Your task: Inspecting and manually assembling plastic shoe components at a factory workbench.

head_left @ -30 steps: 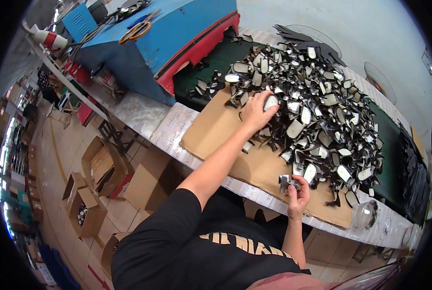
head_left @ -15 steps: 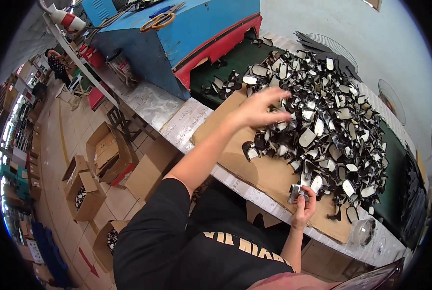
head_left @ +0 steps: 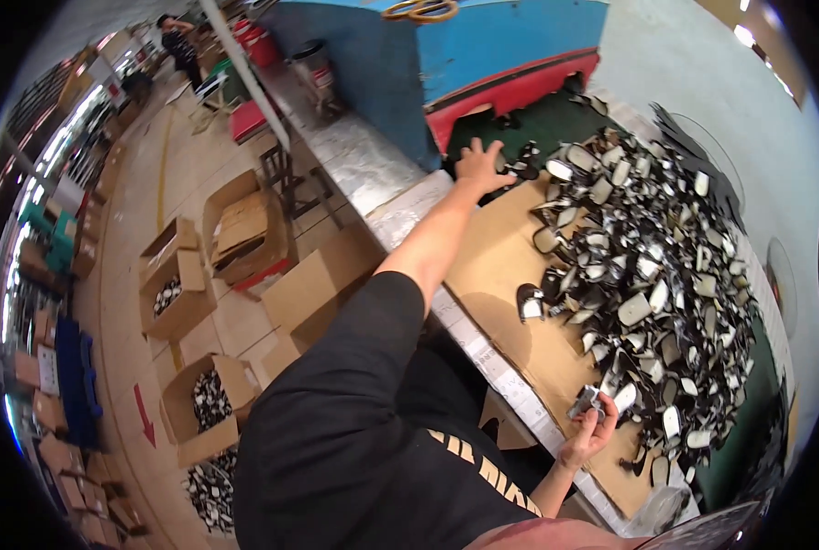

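Note:
My left hand point(head_left: 480, 169) reaches out over the far left of the worktable, fingers spread, with nothing seen in its grip. A few small black pieces point(head_left: 525, 163) with pale faces lie right by its fingertips on the green surface point(head_left: 547, 128); whether it touches them I cannot tell. Close to my body, my right hand point(head_left: 593, 435) is closed on a small silvery metal part point(head_left: 586, 401), partly hidden by the fingers. Beyond that hand spreads a big heap of black pieces with rounded white faces point(head_left: 648, 293), lying partly on a flat cardboard sheet point(head_left: 492, 266).
A blue machine housing with a red lower edge point(head_left: 510, 64) stands at the far end. Open cardboard boxes point(head_left: 176, 302) holding similar pieces sit on the floor at left. A clear plastic item point(head_left: 657, 511) lies at the near table corner. Another person point(head_left: 180, 46) is far back.
My left hand has moved from above the heap toward the machine's side, over the loose pieces there. The right hand keeps its metal part. The whole view has shifted.

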### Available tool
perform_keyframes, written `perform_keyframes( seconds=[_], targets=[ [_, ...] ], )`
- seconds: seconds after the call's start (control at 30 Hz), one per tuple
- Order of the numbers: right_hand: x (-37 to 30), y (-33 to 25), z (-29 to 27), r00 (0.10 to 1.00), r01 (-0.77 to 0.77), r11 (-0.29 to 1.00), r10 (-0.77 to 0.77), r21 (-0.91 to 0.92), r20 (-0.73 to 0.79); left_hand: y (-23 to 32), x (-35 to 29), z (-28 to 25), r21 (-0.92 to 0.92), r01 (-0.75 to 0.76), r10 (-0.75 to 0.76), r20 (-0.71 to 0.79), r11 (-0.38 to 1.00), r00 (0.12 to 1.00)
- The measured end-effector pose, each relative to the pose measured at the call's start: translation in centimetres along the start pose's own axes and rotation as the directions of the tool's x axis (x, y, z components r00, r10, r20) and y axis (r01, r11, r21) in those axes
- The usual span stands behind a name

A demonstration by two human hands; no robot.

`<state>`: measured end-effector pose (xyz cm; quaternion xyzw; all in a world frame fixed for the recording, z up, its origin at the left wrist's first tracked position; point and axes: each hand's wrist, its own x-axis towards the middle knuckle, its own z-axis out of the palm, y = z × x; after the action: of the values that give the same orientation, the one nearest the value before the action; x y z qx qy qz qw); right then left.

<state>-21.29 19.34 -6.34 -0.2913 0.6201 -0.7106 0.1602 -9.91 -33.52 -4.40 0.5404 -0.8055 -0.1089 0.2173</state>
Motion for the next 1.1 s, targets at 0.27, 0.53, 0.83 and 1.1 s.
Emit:
perform_keyframes(
  seconds=[0.27,0.53,0.83,1.1],
  targets=[
    [0.6,-0.5,0.8,0.999,0.028,0.999,-0.027,-0.030,0.018,-0.9,0.4,0.7,0.157,-0.075,0.094,-0.115,0.985,0.989],
    [0.3,-0.5,1.0,0.999,0.031,0.999,-0.030,-0.032,0.015,-1.8,1.4,1.4,0.039,-0.071,0.078,-0.258,0.997,0.963],
    [0.3,-0.1,0.5,0.999,0.032,0.999,-0.032,-0.015,0.024,-1.4,1.7,-2.9,-0.278,0.050,-0.139,-0.313,0.959,0.939],
    [0.5,-0.7,1.2,0.999,0.029,1.000,-0.028,-0.010,0.030,5.1,-8.0,-0.8,-0.594,-0.462,0.446,-0.186,0.659,0.875]
  ],
)
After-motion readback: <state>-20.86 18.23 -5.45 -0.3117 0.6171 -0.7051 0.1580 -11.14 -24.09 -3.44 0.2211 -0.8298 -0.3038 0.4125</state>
